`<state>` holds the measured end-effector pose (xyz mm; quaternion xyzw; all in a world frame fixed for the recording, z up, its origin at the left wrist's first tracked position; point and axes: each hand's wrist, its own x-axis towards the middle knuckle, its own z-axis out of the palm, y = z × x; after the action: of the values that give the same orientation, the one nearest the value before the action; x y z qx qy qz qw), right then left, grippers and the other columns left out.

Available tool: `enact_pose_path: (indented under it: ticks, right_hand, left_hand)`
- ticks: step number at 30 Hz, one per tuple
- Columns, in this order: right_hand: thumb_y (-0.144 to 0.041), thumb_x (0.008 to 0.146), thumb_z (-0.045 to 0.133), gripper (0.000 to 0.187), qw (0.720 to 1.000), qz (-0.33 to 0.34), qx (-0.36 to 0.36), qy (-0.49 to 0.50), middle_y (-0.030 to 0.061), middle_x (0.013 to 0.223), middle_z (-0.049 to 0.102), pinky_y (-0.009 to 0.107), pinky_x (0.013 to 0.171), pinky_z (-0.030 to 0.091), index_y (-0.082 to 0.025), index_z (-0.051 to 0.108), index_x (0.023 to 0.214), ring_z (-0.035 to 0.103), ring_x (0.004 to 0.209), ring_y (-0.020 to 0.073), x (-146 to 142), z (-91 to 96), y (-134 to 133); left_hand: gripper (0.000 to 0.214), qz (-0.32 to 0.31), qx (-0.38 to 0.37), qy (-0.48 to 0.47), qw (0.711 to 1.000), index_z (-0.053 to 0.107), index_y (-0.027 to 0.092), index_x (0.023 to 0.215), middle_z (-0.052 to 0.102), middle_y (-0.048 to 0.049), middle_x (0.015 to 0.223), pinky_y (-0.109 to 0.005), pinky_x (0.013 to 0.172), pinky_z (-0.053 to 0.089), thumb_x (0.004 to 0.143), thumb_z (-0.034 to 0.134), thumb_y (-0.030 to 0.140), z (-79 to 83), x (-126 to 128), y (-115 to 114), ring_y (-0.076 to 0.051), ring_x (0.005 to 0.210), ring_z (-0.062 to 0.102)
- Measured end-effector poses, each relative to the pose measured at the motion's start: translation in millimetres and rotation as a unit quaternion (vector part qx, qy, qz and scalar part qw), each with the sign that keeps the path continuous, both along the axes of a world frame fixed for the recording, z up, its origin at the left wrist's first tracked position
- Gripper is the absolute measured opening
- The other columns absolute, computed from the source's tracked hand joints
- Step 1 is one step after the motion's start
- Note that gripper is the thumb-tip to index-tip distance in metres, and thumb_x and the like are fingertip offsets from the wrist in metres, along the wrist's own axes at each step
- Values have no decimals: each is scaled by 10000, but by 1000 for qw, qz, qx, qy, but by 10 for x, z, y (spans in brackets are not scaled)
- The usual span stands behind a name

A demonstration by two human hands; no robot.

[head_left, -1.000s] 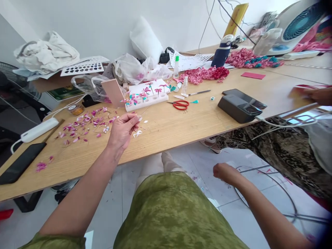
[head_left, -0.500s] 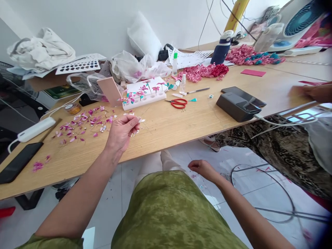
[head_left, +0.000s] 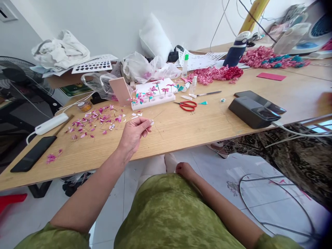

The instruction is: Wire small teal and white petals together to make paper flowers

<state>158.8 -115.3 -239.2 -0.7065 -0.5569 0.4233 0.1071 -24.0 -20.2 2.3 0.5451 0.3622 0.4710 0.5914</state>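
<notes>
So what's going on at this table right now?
A person in green clothing sits at a light wooden table. Their left hand is raised over the table edge, pinching a small white petal-like piece between thumb and fingertips. Their right hand rests closed by the knee, below the tabletop; whether it holds anything cannot be told. Loose pink paper petals lie scattered to the left, and a white holed block holding small pink flowers stands behind, beside red-handled scissors.
</notes>
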Motion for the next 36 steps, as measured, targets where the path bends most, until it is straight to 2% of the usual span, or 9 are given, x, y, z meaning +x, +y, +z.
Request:
enact_pose_path:
  ticks: [4,8,10,13,18,22,27,32,36]
  right_hand:
    - [-249,781,492,178,996,-38,20,77,23,710,620,242,590,443,-117,585,706,573,680,136,149,151,-123]
    - [-271,760,432,187,986,-63,25,151,24,633,622,198,455,389,-137,541,689,561,554,108,302,496,-286]
    - [-319,735,457,201,982,-62,27,176,12,596,606,194,423,373,-146,529,664,527,483,92,374,792,-341]
    - [-335,703,510,188,979,-42,45,194,-2,571,584,187,385,344,-154,545,663,475,432,79,473,1382,-356]
    - [-370,749,485,256,987,76,120,75,-21,482,502,187,394,319,-159,583,643,421,423,75,528,2401,-160]
    - [-389,760,482,266,968,151,201,-10,-21,517,511,191,438,317,-172,595,656,416,464,77,456,2893,194]
    - [-376,765,460,259,943,163,279,-82,-23,523,494,202,441,296,-184,600,664,390,468,87,220,3036,614]
    - [-265,777,427,235,888,140,395,-187,-8,530,554,221,476,281,-196,614,651,435,488,107,-62,2904,735]
    - [-242,783,411,235,852,97,454,-242,16,566,589,233,478,269,-192,618,683,471,502,128,-74,2801,730]
  left_hand:
    - [97,0,-4,-13,1000,602,129,593,520,26,505,-128,373,277,607,667,200,-24,-11,36,-32,458,456]
    - [100,3,-19,-30,999,601,130,595,519,28,500,-125,372,272,604,670,203,-60,-41,74,-28,454,455]
    - [101,8,-22,-36,999,602,129,598,524,28,505,-126,372,274,598,672,202,-73,-59,90,-27,454,460]
    - [110,14,-27,-46,998,594,125,593,525,28,514,-129,367,268,587,675,199,-81,-65,109,-29,460,472]
    - [126,4,-35,-44,998,582,111,588,522,20,497,-140,344,224,587,668,202,-74,44,110,-34,440,472]
    - [139,-25,-58,-58,996,581,101,612,556,-13,518,-154,336,171,608,656,217,-42,200,104,-45,452,497]
    - [204,-16,-134,-161,978,567,111,625,527,3,561,-178,349,106,534,707,228,8,423,116,-98,584,588]
    - [229,-24,-157,-209,965,556,95,585,523,-3,553,-186,369,124,509,719,237,7,584,116,-66,503,532]
    - [244,-43,-178,-191,964,556,104,605,523,11,570,-181,379,183,511,720,258,-19,565,96,-38,418,477]
